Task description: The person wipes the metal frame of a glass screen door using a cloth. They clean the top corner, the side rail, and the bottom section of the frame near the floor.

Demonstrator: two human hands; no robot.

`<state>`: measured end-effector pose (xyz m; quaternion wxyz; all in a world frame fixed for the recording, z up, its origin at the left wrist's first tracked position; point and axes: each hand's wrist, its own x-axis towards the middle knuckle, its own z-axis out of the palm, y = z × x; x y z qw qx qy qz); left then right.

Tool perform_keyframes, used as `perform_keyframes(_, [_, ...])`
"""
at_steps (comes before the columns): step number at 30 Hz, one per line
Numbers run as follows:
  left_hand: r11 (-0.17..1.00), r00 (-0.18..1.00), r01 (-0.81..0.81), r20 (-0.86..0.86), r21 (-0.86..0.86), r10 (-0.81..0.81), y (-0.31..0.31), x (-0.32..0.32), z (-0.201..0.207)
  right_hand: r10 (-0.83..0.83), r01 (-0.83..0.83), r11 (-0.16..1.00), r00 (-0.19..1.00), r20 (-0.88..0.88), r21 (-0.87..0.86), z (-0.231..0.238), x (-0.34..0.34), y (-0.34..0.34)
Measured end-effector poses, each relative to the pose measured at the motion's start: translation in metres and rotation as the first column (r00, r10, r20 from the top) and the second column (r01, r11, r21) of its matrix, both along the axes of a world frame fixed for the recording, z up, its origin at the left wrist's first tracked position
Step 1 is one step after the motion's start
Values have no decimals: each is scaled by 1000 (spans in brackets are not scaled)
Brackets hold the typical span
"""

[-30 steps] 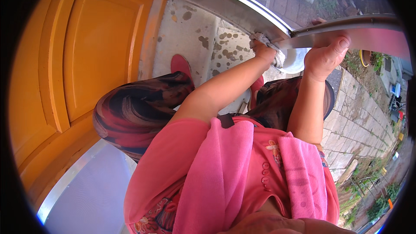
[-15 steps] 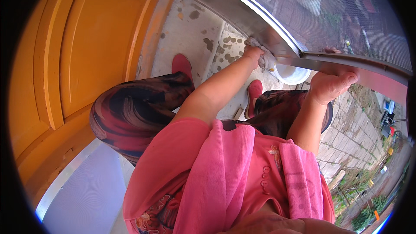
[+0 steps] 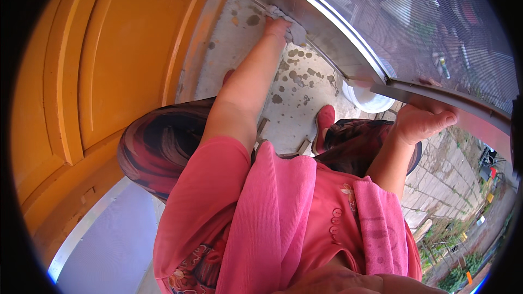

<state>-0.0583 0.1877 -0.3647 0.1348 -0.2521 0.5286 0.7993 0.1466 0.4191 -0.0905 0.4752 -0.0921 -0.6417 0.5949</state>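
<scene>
A wet greyish rag [image 3: 296, 34] is bunched in my left hand [image 3: 277, 27], pressed low against the metal bottom panel of a screen door [image 3: 338, 43]. My left arm stretches far forward, and its fingers are partly hidden by the cloth. My right hand [image 3: 418, 123] grips the door's metal edge on the right. The thumb lies on the near side, while the other fingers wrap behind and show faintly through the mesh. Between the two hands, a white bucket [image 3: 366, 98] stands on the ground, partly covered by the door.
An orange panelled wooden door [image 3: 131, 54] rises on the left. Dark wet spots mark the concrete threshold [image 3: 299, 71] between my red shoes [image 3: 325, 120]. To the right lie paving [image 3: 441, 169] and plants [image 3: 463, 272]. A pale panel [image 3: 109, 245] is at lower left.
My left hand has moved with the rag forward and left along the door's bottom panel, away from the bucket. My right hand keeps its grip, with the door edge shifted slightly.
</scene>
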Motion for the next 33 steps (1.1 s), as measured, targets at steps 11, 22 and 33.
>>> perform_keyframes(11, [923, 914, 168, 297, 346, -277, 79, 79, -27, 57, -57, 997, 998, -17, -52, -3, -2, 13])
perform_keyframes(22, [985, 994, 76, 85, -152, -64, -46, -68, -15, -38, 38, 999, 999, 6, 3, -9, 4, 15])
perform_keyframes(33, [948, 1000, 5, -26, -317, -14, -95, -122, -2, -153, 154, 988, 986, -68, 11, 0, -12, 1])
